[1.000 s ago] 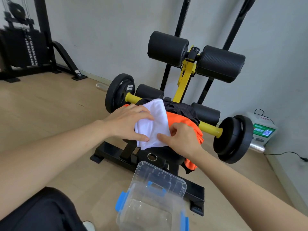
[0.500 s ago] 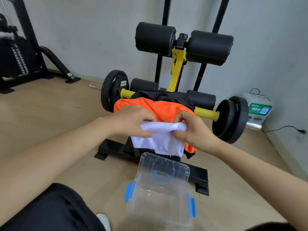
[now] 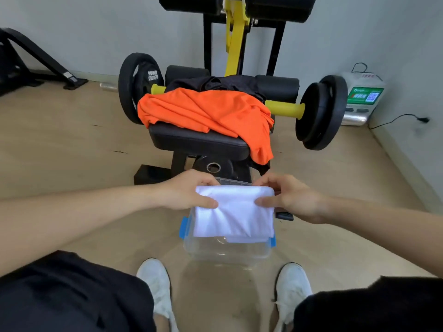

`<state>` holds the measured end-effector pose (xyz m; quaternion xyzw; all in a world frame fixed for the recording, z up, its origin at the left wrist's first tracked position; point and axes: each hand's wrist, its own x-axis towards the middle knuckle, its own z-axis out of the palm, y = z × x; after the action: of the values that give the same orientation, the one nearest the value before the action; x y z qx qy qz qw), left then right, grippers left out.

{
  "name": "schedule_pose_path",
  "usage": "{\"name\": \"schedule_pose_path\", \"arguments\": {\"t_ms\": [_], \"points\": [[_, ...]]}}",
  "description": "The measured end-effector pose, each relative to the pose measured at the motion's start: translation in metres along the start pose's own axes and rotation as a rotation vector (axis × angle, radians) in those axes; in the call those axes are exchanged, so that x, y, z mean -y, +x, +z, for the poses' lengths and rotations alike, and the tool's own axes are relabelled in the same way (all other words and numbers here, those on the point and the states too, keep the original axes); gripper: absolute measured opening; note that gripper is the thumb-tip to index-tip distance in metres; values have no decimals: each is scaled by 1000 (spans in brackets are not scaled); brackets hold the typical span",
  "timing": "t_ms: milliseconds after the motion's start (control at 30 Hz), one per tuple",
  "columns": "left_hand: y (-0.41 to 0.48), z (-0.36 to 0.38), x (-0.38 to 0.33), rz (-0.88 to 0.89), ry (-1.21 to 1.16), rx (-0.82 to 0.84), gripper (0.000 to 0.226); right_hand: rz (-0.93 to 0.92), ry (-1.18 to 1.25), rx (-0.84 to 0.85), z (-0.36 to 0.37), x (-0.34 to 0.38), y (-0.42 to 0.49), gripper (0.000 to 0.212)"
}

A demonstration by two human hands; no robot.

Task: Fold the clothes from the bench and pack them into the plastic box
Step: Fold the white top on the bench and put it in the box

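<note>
Black padded surface — crumpled orange garment on top, one end draped over its right edge; black garment bunched behind, touching it. Light wooden floor — clear plastic box with blue latches, just before the surface's base.

Grey wall, pale wood floor (few dark scuffs), black frame far left.

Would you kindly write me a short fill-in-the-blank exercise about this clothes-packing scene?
1. The left hand and right hand hold a folded garment, coloured ____, over the clear plastic box.
2. The crumpled garment on the black padded bench is ____.
3. The box's side latches are ____.
Missing words: white; orange; blue.
</note>
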<state>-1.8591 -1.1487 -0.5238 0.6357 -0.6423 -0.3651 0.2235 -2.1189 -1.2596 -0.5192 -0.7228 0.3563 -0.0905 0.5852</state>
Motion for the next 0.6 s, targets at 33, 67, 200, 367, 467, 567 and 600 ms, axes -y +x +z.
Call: {"name": "schedule_pose_path", "arguments": {"t_ms": [33,67,200,367,467,567,600], "points": [[5,6,8,-40,-16,-1,27,76,73,10,3,-12,3,24],[11,13,16,-85,-45,-6,28,139,122,9,7,-24,8,24],[35,53,56,-289,-157,-93,25,299,141,-83,26,-72,40,19],[58,95,108,-423,-177,-194,24,405,185,-207,49,-125,82,28],[62,100,137,-569,38,-136,42,391,-150,-233,50,-159,94,41],[62,91,154,-654,196,-48,37,352,-468,-190,37,-177,95,35],[62,88,152,-637,218,-20,31,327,-523,-171,31,-177,95,28]]}}
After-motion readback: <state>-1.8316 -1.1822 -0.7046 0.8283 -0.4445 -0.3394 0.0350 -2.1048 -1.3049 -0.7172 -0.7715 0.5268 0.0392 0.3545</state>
